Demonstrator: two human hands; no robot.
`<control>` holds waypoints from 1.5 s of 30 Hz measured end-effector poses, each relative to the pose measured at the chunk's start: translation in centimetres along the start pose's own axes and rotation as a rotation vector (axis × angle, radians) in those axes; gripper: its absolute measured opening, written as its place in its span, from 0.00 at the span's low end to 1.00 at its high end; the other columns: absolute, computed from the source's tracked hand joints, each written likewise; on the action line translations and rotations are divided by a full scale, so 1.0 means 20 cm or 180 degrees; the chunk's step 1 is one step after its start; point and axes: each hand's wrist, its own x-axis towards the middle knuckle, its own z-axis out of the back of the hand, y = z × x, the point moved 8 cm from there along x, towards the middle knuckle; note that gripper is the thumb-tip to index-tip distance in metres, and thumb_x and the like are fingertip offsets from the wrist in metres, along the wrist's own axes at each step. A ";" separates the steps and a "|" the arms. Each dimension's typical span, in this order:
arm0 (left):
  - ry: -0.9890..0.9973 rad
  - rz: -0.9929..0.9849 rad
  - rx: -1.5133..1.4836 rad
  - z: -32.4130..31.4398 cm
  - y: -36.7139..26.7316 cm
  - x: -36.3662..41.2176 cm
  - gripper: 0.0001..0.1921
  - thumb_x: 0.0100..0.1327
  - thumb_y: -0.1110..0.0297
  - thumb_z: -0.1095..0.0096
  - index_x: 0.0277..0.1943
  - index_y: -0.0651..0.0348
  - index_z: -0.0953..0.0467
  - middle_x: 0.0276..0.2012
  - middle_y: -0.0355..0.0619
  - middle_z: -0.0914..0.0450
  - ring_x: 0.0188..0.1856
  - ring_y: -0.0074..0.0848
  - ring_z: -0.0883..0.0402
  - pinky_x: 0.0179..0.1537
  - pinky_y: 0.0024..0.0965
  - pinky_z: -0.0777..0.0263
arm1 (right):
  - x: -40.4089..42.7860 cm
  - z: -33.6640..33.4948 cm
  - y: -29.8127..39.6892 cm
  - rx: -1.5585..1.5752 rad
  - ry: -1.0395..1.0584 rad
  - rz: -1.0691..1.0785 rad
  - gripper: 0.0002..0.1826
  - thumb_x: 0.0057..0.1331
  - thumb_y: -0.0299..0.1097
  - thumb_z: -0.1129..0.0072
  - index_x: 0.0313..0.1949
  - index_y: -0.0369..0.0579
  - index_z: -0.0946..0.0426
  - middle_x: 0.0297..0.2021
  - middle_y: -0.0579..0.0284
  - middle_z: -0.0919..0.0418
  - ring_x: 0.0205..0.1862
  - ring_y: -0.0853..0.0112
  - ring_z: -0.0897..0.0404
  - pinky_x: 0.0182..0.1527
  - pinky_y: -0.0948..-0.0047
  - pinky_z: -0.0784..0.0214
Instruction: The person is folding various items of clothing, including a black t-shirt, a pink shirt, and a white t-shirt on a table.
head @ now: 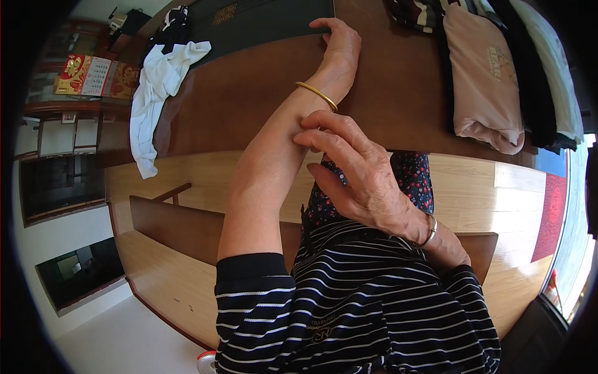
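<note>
My left hand [340, 51], with a gold bangle at its wrist, reaches over the brown wooden table [243, 103], its fingers curled near the edge of a dark garment or cloth [271, 23] lying flat. It holds nothing that I can see. My right hand [359, 168], wearing a silver bangle, lies across my left forearm, its fingertips touching the skin below the gold bangle. A crumpled white garment [161, 84] hangs partly over the table's near left edge. Folded clothes, among them a beige garment [481, 84] with a print, lie at the right.
A dark patterned garment [175, 21] sits at the back left. Another striped garment [413, 16] is at the back right. Behind the table's near edge stands a wooden bench [187, 217] on the light floor. A red mat [549, 217] lies by the bright doorway.
</note>
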 end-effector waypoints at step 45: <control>-0.0144 0.0284 -0.0168 0.00 0.03 0.00 0.19 0.53 0.59 0.33 0.47 0.57 0.17 0.41 0.48 0.18 0.46 0.41 0.20 0.43 0.48 0.24 | 0.08 0.00 0.09 -0.0216 0.0097 0.0471 0.19 0.47 0.21 0.35 0.42 0.38 0.25 0.43 0.51 0.25 0.48 0.53 0.26 0.44 0.59 0.25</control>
